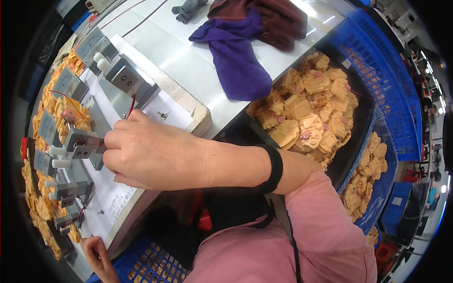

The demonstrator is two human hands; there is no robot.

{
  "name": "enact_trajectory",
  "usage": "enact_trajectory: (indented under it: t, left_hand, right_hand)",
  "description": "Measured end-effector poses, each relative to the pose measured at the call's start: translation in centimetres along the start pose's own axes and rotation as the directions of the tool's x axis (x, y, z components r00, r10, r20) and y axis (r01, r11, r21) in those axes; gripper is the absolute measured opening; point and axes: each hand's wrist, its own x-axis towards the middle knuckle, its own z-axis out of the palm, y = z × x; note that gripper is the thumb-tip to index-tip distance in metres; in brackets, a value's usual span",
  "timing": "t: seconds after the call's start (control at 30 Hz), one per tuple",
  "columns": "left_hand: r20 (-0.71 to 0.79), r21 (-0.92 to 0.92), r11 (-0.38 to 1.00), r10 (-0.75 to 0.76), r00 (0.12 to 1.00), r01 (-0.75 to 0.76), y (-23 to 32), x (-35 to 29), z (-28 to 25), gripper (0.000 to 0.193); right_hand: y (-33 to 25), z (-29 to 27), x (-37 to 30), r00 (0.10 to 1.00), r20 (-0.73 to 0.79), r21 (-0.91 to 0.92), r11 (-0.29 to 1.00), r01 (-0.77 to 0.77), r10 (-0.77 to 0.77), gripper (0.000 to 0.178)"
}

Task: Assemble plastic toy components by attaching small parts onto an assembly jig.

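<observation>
My right hand (141, 152) reaches across to a white-topped test board (118, 188), its fingers curled closed against a grey block fixture (84, 144) with two dark holes. Whatever lies within those fingers is hidden. Beyond that fixture, an orange-yellow plastic part (73, 117) with a pinkish-red piece on it sits on the board. My left hand (96, 257) is low at the left beside the board's near corner, fingers loosely bent and apart, nothing visible in them. Similar grey fixtures with white knobs, such as this block (123, 79), line the board.
Several analog meters (96, 47) stand along the board's far side, with piled yellow parts behind. A black bin (351, 153) of such parts is at my right, by a blue crate (391, 89). Purple cloth (240, 61) and brown cloth (278, 21) lie on the metal table.
</observation>
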Motion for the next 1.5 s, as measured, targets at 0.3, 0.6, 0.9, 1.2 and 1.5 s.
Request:
enact_trajectory:
  t: [0.3,0.6,0.9,1.2,1.5]
  left_hand:
    - [0.003,-0.029,0.999,-0.02,1.0,0.02,-0.3,-0.3,-0.2,0.011]
    - [0.006,0.014,1.0,-0.004,1.0,0.004,0.0,0.4,0.0,0.011]
    - [-0.036,0.005,1.0,-0.007,0.999,0.007,4.3,0.5,1.4,0.01]
    - [-0.055,-0.049,0.998,-0.032,0.998,0.029,6.1,0.5,1.3,0.008]
    - [-0.056,-0.066,0.997,-0.031,0.998,0.027,5.8,0.8,1.5,0.008]
  right_hand:
    - [-0.3,-0.5,0.1,0.991,0.127,-0.05,0.998,-0.039,0.045,0.014]
    - [-0.4,-0.4,0.1,0.991,0.117,-0.171,0.985,-0.037,0.058,0.016]
    - [0.0,-0.4,0.0,0.992,0.106,-0.03,0.998,-0.06,0.062,0.01]
    - [-0.9,-1.6,0.7,0.975,0.207,0.025,0.996,-0.086,0.079,0.009]
    - [-0.8,-1.6,1.0,0.97,0.23,0.022,0.996,-0.087,0.08,0.009]
